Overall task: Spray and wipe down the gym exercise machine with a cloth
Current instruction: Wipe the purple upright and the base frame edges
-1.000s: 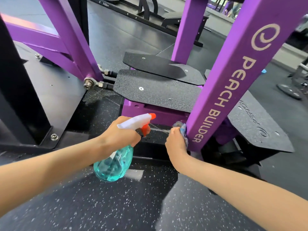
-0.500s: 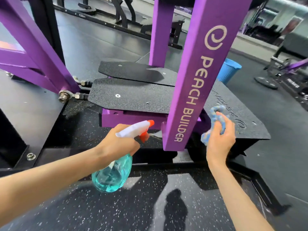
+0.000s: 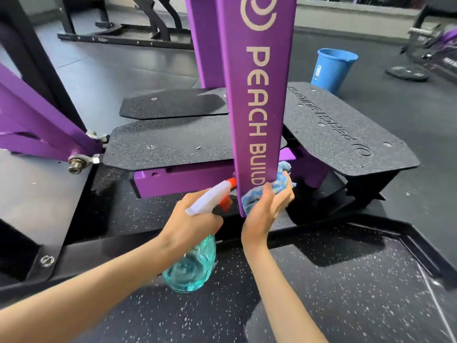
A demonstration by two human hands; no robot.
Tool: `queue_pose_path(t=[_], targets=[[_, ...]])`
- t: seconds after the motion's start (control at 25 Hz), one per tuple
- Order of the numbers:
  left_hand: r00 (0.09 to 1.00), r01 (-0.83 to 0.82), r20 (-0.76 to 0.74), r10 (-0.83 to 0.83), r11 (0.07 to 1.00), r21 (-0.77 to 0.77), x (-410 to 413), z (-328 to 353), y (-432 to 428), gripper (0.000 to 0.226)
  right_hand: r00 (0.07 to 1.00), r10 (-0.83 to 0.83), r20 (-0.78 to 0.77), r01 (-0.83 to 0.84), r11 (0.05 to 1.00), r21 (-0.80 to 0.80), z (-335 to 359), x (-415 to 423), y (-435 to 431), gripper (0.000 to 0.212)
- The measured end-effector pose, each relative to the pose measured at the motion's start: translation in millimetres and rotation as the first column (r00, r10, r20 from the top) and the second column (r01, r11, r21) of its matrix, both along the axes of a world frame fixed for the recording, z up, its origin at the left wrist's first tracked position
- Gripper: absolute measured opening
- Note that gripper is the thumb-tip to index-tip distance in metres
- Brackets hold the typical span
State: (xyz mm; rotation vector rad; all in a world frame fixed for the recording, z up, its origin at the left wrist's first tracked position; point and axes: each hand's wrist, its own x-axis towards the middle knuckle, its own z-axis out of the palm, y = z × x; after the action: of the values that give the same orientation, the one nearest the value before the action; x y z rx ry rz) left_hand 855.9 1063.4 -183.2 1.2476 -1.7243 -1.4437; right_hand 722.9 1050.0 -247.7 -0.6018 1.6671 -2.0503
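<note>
**gymlurker:** Speckled black floor all round, blue bucket standing just past the far corner of the right footplate. Where's the cloth?

**matwatcher:** Blue cloth sits against the bottom end of the purple post, right hand curled round it. Left hand grips the teal spray bottle just left of the post, with the nozzle nearly touching it.
</note>
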Motion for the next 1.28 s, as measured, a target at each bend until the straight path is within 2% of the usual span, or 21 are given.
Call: queue_pose_path(t=[0.08, 0.2, 0.4, 0.48, 0.56, 0.64, 0.76, 0.88, 0.96, 1.04, 1.12, 1.16, 1.24, 1.28], targets=[[1.0, -0.005, 0.025, 0.005, 1.0, 0.008, 0.2, -7.1, -2.1, 0.055, 0.984, 0.057, -0.171, -0.059, 0.998, -0.007, -17.1, 4.4, 9.0, 0.065], [1.0, 0.0, 0.01, 0.0, 1.0, 0.02, 2.5, -7.8, -2.7, 0.061, 0.933, 0.09, -0.35, -0.05, 0.991, 0.122, -32.6, -4.4, 13.2, 0.075], [0.998, 0.034, 0.058, -0.032, 0.998, -0.044, 5.0, 7.4, -6.3, 0.065, 0.832, -0.052, -0.552, 0.012, 0.997, -0.075, 42.6, 10.7, -4.7, 0.071], [0.996, 0.055, 0.074, -0.048, 0.995, -0.085, 6.5, 24.2, -12.0, 0.071, 0.816, -0.104, -0.568, 0.053, 0.993, -0.105, 80.9, 9.0, -19.9, 0.07], [0.999, 0.035, 0.031, -0.031, 0.99, -0.136, 10.3, 51.2, -18.5, 0.072, 0.806, -0.075, -0.587, 0.008, 0.993, -0.116, 92.7, 4.8, -20.8, 0.067], [0.999, 0.017, -0.022, -0.023, 0.974, -0.225, 14.6, 83.8, -23.3, 0.059, 0.809, 0.048, -0.585, -0.129, 0.987, -0.097, 93.3, -1.5, -5.4, 0.063], [0.992, -0.061, -0.125, 0.02, 0.942, -0.33, 19.5, 128.7, -25.3, 0.041, 0.864, 0.217, -0.454, -0.296, 0.949, -0.11, 132.0, -1.4, 3.7, 0.066], [0.975, -0.197, -0.179, 0.135, 0.898, -0.393, 15.1, 148.4, -24.3, 0.038, 0.863, 0.086, -0.498, -0.208, 0.958, -0.196, 195.2, 4.8, -25.4, 0.075], [0.948, -0.246, -0.283, 0.146, 0.9, -0.361, 12.5, 162.8, -24.2, 0.034, 0.797, -0.057, -0.601, -0.123, 0.959, -0.255, 204.9, 8.8, -39.4, 0.067], [0.92, -0.25, -0.374, 0.114, 0.908, -0.337, 13.7, 179.1, -22.7, 0.038, 0.764, -0.064, -0.642, -0.073, 0.98, -0.184, 181.8, 8.7, -31.2, 0.061], [0.911, -0.241, -0.404, 0.081, 0.901, -0.362, 16.3, 186.3, -22.6, 0.04, 0.784, 0.002, -0.62, -0.065, 0.995, -0.078, 179.0, 5.2, -20.6, 0.059], [0.915, -0.238, -0.395, 0.078, 0.895, -0.377, 17.4, 185.2, -22.9, 0.034, 0.785, -0.012, -0.619, -0.067, 0.992, -0.104, 196.0, 3.2, -23.4, 0.057], [0.93, -0.23, -0.358, 0.087, 0.896, -0.38, 18.8, 176.8, -24.0, 0.022, 0.721, -0.139, -0.679, -0.055, 0.965, -0.256, 246.3, 4.7, -38.2, 0.057], [0.928, -0.225, -0.362, 0.087, 0.905, -0.361, 19.5, 172.1, -25.8, 0.024, 0.684, -0.197, -0.703, -0.032, 0.954, -0.298, 270.8, 4.2, -49.4, 0.059]])
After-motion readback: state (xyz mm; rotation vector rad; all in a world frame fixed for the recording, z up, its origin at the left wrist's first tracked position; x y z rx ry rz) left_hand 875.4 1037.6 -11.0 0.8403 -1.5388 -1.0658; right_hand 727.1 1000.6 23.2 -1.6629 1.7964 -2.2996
